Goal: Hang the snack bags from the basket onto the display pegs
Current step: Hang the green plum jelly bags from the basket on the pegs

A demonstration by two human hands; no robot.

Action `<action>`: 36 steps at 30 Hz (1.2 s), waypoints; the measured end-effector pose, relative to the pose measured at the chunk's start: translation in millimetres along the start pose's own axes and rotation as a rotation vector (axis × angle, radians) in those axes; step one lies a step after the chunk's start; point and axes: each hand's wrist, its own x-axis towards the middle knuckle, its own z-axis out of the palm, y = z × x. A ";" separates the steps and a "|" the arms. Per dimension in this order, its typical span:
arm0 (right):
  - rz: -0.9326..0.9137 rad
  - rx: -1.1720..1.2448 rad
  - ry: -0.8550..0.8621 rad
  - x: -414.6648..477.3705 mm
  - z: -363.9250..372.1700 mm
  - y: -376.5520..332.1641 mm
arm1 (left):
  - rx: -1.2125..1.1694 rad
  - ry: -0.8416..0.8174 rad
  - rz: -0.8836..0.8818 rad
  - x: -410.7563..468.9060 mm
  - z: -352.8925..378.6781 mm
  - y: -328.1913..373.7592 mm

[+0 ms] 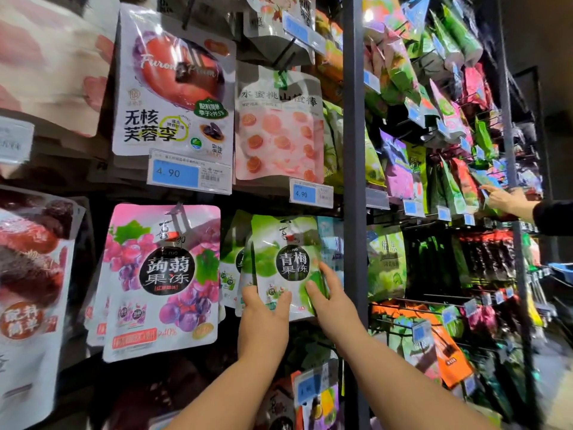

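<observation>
Fingers of the left hand (263, 308) pinch the lower left corner of the green snack bag (288, 262), thumb on its front. The right hand (330, 302) grips its lower right edge likewise. The bag stands upright between the purple bag (161, 274) and the grey post (355, 212), which is just beside the right hand.

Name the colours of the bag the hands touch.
The bag is green and white; head view.
</observation>
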 end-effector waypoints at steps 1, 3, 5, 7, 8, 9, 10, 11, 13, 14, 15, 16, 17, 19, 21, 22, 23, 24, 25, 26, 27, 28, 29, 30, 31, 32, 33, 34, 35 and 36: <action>-0.017 -0.018 -0.002 -3.6 -0.4 2.2 | -0.014 0.006 -0.009 -3.4 2.2 -5.4; -0.028 -0.054 0.000 -11.6 -2.5 7.8 | -0.065 0.017 -0.029 -11.3 6.8 -13.3; -0.024 -0.083 0.020 -20.6 -4.8 14.7 | -0.109 0.028 -0.030 -20.3 12.9 -20.4; -0.026 -0.099 0.039 -32.9 -7.9 24.5 | -0.142 0.037 -0.018 -32.0 19.6 -24.5; -0.033 -0.099 0.040 -40.4 -9.9 30.2 | -0.161 0.045 -0.018 -37.9 23.3 -26.5; -0.038 -0.104 0.033 -48.5 -12.7 35.7 | -0.176 0.053 -0.016 -44.0 27.2 -28.1; -0.040 -0.107 0.022 -57.3 -16.0 41.5 | -0.182 0.058 -0.012 -51.2 31.0 -29.1; -0.039 -0.112 0.013 -66.4 -20.1 48.6 | -0.182 0.062 -0.003 -58.4 35.6 -31.3; -0.025 -0.101 0.008 -89.0 -31.8 61.5 | -0.210 0.072 0.023 -76.8 44.9 -35.6; 0.004 -0.097 0.013 -100.5 -40.2 70.1 | -0.225 0.062 0.042 -88.5 50.4 -38.4; 0.044 -0.111 0.009 -113.5 -51.3 78.3 | -0.234 0.027 0.066 -101.6 56.6 -42.0; 0.073 -0.134 0.004 -126.8 -65.6 87.6 | -0.238 -0.033 0.098 -116.0 63.6 -45.8; 0.099 -0.173 0.003 -140.5 -81.9 96.4 | -0.241 -0.099 0.128 -130.4 72.0 -50.7; 0.176 -0.264 0.002 -167.1 -116.3 116.6 | -0.223 -0.232 0.146 -158.1 91.0 -63.1; 0.318 -0.367 -0.014 -193.4 -151.0 141.0 | -0.155 -0.403 0.116 -185.4 112.2 -78.0; 0.398 -0.421 -0.037 -207.4 -167.6 152.1 | -0.092 -0.510 0.095 -199.3 122.6 -86.0; 0.468 -0.483 -0.070 -222.2 -183.6 163.5 | -0.014 -0.623 0.080 -212.9 133.2 -95.2; 0.516 -0.555 -0.105 -236.6 -199.1 174.9 | 0.077 -0.736 0.079 -225.8 142.1 -103.5; 0.552 -0.630 -0.141 -249.9 -213.4 184.6 | 0.180 -0.839 0.093 -237.7 150.1 -111.4; 0.587 -0.690 -0.180 -262.7 -226.3 192.7 | 0.295 -0.923 0.127 -247.5 155.9 -117.3; 0.629 -0.733 -0.222 -274.9 -238.0 200.7 | 0.408 -0.982 0.182 -254.6 160.2 -121.4; 0.664 -0.768 -0.261 -286.5 -248.3 207.5 | 0.502 -1.019 0.238 -258.7 162.9 -123.5; 0.688 -0.809 -0.289 -296.0 -256.7 213.0 | 0.567 -1.037 0.277 -260.3 165.2 -124.3; 0.703 -0.856 -0.312 -304.4 -264.2 217.9 | 0.616 -1.054 0.298 -260.4 167.5 -124.4; 0.720 -0.902 -0.341 -310.7 -270.0 222.3 | 0.660 -1.071 0.309 -259.5 169.9 -125.2; 0.750 -0.943 -0.380 -315.0 -275.7 226.7 | 0.701 -1.091 0.319 -258.5 172.4 -125.7; 0.791 -0.980 -0.428 -317.6 -280.2 230.7 | 0.737 -1.110 0.327 -258.6 174.5 -126.8; 0.837 -1.014 -0.470 -319.7 -284.1 234.8 | 0.767 -1.127 0.332 -259.7 175.5 -127.9; 0.874 -1.052 -0.491 -321.1 -286.8 238.3 | 0.784 -1.135 0.337 -260.9 176.2 -128.7; 0.895 -1.093 -0.498 -322.7 -288.9 241.8 | 0.794 -1.139 0.341 -262.2 176.4 -128.7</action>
